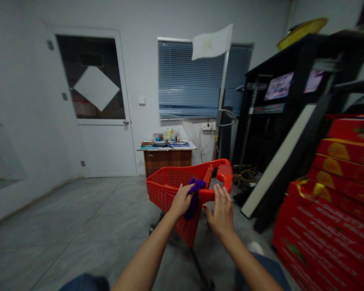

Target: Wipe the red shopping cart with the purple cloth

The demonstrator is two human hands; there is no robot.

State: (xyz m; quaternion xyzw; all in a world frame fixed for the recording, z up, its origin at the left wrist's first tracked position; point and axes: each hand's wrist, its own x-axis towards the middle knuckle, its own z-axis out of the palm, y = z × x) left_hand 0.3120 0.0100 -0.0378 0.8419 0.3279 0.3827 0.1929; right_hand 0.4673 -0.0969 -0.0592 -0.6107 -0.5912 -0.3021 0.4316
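Observation:
A small red plastic shopping cart with a mesh basket stands on the floor just ahead of me. My left hand closes on a crumpled purple cloth that hangs over the cart's near rim. My right hand rests against the red cart handle, its fingers spread and holding nothing. The cart's lower frame and wheels are mostly hidden behind the basket and my arms.
Stacked red printed cartons fill the right side, beside a black machine with a leaning white board. A wooden cabinet with clutter on top stands against the far wall, near a white door. Grey floor spreads to the left.

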